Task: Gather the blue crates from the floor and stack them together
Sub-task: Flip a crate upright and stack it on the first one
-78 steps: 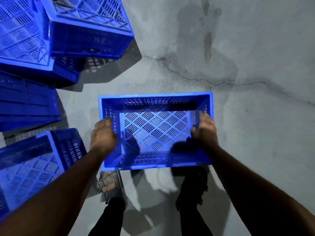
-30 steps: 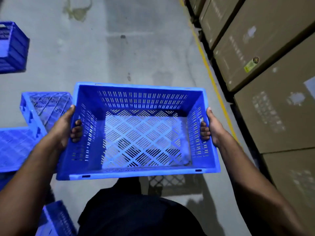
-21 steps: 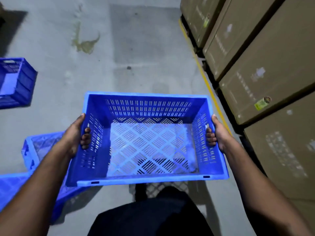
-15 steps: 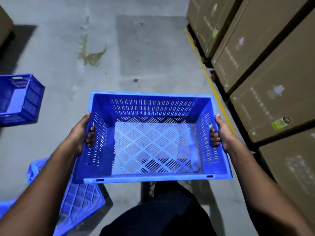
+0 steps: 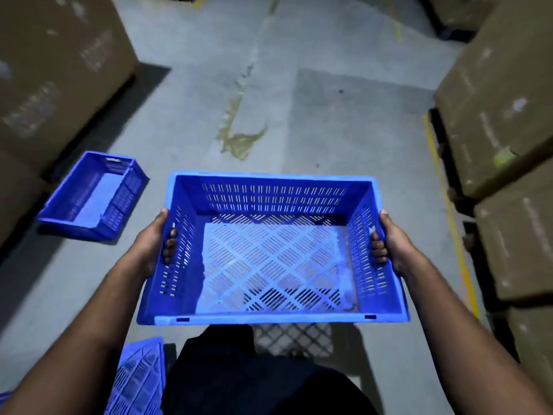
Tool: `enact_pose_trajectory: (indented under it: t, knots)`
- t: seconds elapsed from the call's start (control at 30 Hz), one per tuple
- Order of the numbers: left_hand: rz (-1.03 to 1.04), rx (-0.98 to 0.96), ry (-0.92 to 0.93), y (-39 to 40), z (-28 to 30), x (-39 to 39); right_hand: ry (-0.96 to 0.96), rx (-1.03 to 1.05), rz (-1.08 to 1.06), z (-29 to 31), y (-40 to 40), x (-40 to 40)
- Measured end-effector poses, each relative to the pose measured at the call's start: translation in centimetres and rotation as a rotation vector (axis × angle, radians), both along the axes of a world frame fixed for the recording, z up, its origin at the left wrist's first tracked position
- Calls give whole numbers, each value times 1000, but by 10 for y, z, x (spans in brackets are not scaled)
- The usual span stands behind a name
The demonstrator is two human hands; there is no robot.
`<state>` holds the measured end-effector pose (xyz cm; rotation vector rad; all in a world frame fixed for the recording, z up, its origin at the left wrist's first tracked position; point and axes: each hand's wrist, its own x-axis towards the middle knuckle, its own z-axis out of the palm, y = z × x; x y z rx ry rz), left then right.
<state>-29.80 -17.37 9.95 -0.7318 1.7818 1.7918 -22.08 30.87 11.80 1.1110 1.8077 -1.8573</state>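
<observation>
Three blue crates show here. One, the carried crate (image 5: 272,253), is up off the floor (image 5: 329,121) in front of the person's body, open side up and empty, its slotted base and walls in plain sight. The left hand (image 5: 152,244) has it by the left short wall and the right hand (image 5: 392,247) by the right short wall; each grip is closed on the crate, with fingertips (image 5: 169,250) poking through the handle slot to the inside while the thumb lies along the outer rim. Both forearms are bare and reach in from the lower corners.

The second crate (image 5: 92,196) sits on the floor to the left, well apart from the carried one, upright, empty, and turned at an angle. The third crate (image 5: 137,381) is only partly in view at the bottom left edge, beside the person's dark trousers (image 5: 254,375); just its lattice face shows, so I cannot tell which way it lies.

Cardboard boxes line both sides of the aisle: a stack of boxes (image 5: 57,70) on the left and another stack (image 5: 508,151) on the right, the count on each side unclear from blur. A yellow line (image 5: 449,211) runs along the floor at the foot of the right stack, and a yellowish stain (image 5: 239,136) marks the concrete ahead of the carried crate.
</observation>
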Motion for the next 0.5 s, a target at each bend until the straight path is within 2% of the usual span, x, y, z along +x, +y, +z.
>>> enact_pose_trajectory:
  t: [0.23,0.5]
  knots:
    - [249,-47,13,-85,-34,-166,8,81,233,-26,-87,-282]
    - [555,-109,20,-227,-24,-301,37,75,515,-29,-265,-549]
